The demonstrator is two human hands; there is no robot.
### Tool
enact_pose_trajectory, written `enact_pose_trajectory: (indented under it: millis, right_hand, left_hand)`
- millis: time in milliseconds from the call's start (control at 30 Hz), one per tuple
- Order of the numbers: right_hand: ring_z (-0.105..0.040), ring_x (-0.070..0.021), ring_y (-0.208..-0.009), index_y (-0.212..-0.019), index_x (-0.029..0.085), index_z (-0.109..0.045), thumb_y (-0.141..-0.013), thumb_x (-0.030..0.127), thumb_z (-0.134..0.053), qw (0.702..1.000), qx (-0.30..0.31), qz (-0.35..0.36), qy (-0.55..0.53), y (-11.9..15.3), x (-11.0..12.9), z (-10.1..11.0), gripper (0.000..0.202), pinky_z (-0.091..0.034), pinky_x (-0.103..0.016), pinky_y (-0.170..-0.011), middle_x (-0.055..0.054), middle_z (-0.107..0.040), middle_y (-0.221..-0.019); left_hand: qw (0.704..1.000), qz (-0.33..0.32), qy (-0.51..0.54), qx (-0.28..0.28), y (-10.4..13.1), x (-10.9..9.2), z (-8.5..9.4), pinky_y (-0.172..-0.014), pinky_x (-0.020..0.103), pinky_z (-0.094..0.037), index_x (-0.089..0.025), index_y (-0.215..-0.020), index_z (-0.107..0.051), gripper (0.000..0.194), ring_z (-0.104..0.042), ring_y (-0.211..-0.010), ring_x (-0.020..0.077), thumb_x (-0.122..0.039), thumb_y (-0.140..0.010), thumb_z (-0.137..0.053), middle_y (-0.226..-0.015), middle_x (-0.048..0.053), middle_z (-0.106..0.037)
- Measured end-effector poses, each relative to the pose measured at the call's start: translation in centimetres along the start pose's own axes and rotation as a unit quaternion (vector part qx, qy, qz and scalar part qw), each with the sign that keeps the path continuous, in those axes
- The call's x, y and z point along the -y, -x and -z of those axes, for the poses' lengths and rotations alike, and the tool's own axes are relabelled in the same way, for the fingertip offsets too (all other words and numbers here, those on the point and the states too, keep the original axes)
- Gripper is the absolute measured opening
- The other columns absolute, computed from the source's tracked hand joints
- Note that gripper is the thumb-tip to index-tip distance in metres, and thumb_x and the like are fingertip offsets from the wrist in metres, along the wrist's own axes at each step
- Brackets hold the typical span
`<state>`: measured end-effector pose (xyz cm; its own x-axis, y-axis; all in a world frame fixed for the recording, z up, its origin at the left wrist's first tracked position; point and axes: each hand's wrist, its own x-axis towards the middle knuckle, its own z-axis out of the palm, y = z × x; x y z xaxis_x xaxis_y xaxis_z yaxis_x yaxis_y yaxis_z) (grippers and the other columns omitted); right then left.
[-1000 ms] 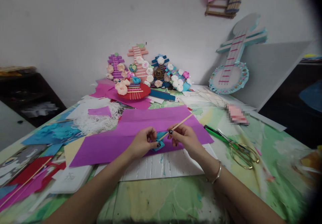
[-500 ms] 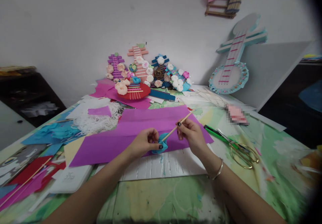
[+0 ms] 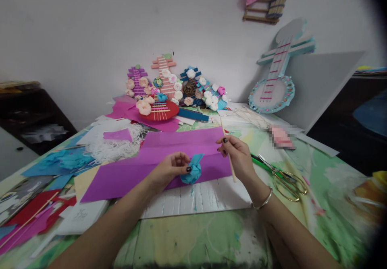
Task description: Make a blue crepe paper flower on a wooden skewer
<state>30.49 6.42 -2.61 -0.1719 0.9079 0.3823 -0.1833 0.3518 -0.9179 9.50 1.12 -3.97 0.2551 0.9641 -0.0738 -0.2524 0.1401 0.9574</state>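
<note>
Between the thumb and fingers of my left hand [image 3: 171, 168] is a blue crepe-paper flower [image 3: 191, 173] with a loose strip sticking up at its top. My right hand [image 3: 237, 154] pinches a thin wooden stick [image 3: 232, 168], held nearly upright and apart from the flower. Beneath both hands lie purple sheets [image 3: 211, 164], partly over a white board [image 3: 181, 200] with lines of what looks like dried glue. The palm side of each hand is hidden.
Gold-handled scissors [image 3: 290, 186] and a green cutter [image 3: 263, 162] lie to the right. Shredded white paper [image 3: 99, 144] and blue paper scraps [image 3: 65, 160] are at left. Several flower-decorated paper instruments, one red [image 3: 169, 110], stand at the back by the wall.
The stick has come away from the blue flower. My right hand has moved right, and the stick has turned from slanting to nearly upright. My left hand still holds the flower.
</note>
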Motion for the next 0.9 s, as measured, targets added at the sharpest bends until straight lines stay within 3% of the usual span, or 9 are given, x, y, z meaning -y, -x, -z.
enact_pose_trajectory:
  millis: [100, 233, 467, 767, 900]
  right_hand:
    - [-0.046, -0.0095, -0.053, -0.083, 0.018, -0.065, -0.073, 0.022, -0.052, 0.996, 0.081, -0.024, 0.036, 0.4, -0.7, -0.5, 0.016, -0.037, -0.025, -0.051, 0.000, -0.054, -0.067]
    - [-0.035, -0.0072, -0.049, -0.090, 0.019, -0.066, -0.078, 0.030, -0.055, 0.989, 0.121, -0.044, 0.075, 1.2, -0.7, -1.5, 0.020, -0.026, -0.022, -0.045, 0.001, -0.050, -0.064]
    - [-0.032, -0.0084, -0.051, -0.084, 0.018, -0.065, -0.072, 0.030, -0.067, 0.982, 0.139, -0.027, 0.126, 1.7, -0.3, -2.2, 0.017, -0.023, -0.023, -0.048, 0.006, -0.035, -0.053]
    - [-0.029, -0.0074, -0.048, -0.078, 0.018, -0.061, -0.070, 0.025, -0.066, 0.982, 0.150, -0.025, 0.114, 1.7, -0.8, -2.2, 0.012, -0.021, -0.022, -0.046, 0.007, -0.032, -0.051]
    - [-0.028, -0.0069, -0.047, -0.074, 0.018, -0.059, -0.071, 0.022, -0.064, 0.980, 0.161, -0.012, 0.119, 1.8, -0.8, -2.2, 0.008, -0.019, -0.022, -0.045, 0.008, -0.030, -0.050]
  left_hand:
    - [1.000, 0.009, 0.025, 0.014, 0.1, 0.0, -0.1, -0.053, 0.024, -0.038, -0.014, -0.087, -0.059, 0.042, -0.053, -0.060, 0.0113, -0.022, -0.051, -0.081, -0.067, 0.001, -0.056]
    - [0.999, 0.019, 0.025, 0.032, 0.1, 0.1, -0.1, -0.054, 0.025, -0.039, -0.015, -0.094, -0.061, 0.047, -0.054, -0.060, 0.0125, -0.022, -0.052, -0.081, -0.068, 0.001, -0.057]
    - [0.998, 0.027, 0.041, 0.034, 0.1, 0.2, -0.1, -0.057, 0.025, -0.041, -0.016, -0.093, -0.063, 0.042, -0.056, -0.062, 0.0133, -0.019, -0.054, -0.078, -0.069, 0.002, -0.059]
    - [0.997, 0.040, 0.070, 0.016, 0.2, 0.2, -0.2, -0.057, 0.025, -0.041, -0.017, -0.087, -0.064, 0.035, -0.056, -0.061, 0.0123, -0.015, -0.053, -0.075, -0.069, 0.001, -0.060]
    - [0.997, 0.039, 0.065, 0.035, 0.2, 0.3, -0.4, -0.055, 0.023, -0.039, -0.017, -0.081, -0.065, 0.031, -0.054, -0.060, 0.0110, -0.013, -0.052, -0.074, -0.068, 0.000, -0.059]
